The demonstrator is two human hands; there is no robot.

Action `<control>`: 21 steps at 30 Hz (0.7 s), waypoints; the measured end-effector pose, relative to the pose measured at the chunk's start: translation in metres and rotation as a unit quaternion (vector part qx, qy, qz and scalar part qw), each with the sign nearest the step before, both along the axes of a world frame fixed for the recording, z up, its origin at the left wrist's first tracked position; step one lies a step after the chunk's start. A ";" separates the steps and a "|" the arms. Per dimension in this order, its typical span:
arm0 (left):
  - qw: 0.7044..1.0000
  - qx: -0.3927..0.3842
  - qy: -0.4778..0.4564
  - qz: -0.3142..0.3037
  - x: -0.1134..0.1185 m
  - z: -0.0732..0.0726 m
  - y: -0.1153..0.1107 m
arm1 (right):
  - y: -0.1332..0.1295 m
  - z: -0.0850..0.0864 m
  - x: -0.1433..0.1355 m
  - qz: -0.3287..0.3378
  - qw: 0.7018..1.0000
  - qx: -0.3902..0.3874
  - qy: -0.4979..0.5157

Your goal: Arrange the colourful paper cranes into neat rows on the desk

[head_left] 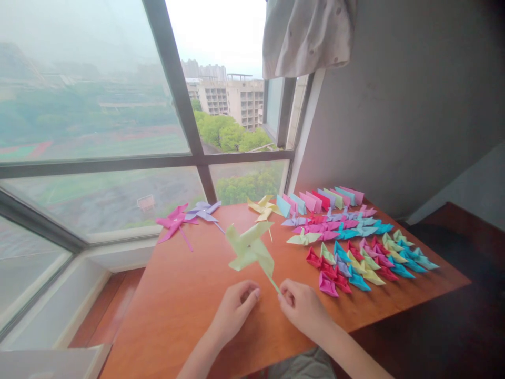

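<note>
1. Right fingers point(290, 287) pinch the stick point(272, 281) of the pale-green pinwheel point(250, 246), its blades point(262, 257) just beyond them, probably left free.
2. Left fingers point(241, 288) curl narrowly beside them; whether they hold anything, I cannot tell.
3. Farther beyond, 3 pinwheels point(203, 211) rest along the counter point(177, 295); rightward, folded papers point(358, 280) form rows, perhaps grouped by shape.

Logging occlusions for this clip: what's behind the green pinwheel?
Behind the green pinwheel, the tabletop shows and, farther back, the yellow pinwheel. Whatever the green one directly covers cannot be seen.
</note>
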State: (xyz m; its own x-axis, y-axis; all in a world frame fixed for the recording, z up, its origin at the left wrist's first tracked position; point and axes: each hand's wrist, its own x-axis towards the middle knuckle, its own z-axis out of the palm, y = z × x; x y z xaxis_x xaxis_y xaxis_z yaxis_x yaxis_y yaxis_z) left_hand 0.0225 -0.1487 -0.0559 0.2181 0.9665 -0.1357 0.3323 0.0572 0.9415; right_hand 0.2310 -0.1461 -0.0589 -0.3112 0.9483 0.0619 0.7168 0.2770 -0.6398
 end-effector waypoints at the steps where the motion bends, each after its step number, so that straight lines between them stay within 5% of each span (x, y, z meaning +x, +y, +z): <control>1: 1.000 0.008 0.011 0.000 -0.002 0.000 0.001 | 0.004 -0.001 0.003 -0.011 1.000 -0.001 0.003; 12: 0.993 0.071 0.089 -0.020 -0.004 -0.002 -0.004 | 0.055 -0.006 0.007 -0.092 0.994 -0.054 0.017; 21: 0.992 0.082 0.090 -0.019 -0.006 -0.003 -0.004 | 0.064 -0.002 0.000 -0.101 0.993 -0.057 0.020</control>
